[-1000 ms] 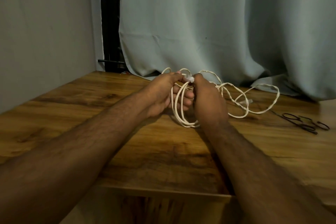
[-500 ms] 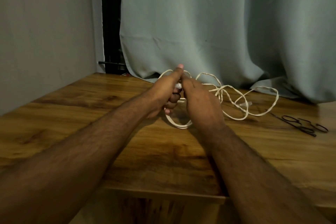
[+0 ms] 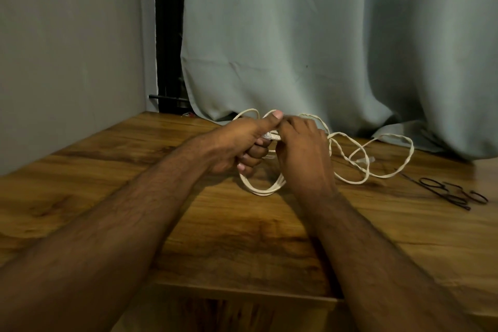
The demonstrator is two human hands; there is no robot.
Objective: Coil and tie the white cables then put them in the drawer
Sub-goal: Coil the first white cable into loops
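Now both hands sit close together above the wooden bench, much as they did a moment ago. My left hand grips the small loops of the white cable, thumb sticking up. My right hand curls round the cable too, right beside it. The loops hang a bit lower than before. Loose cable trails to the right, near the black hair ties by the curtain.

Cable on table (scissors right)
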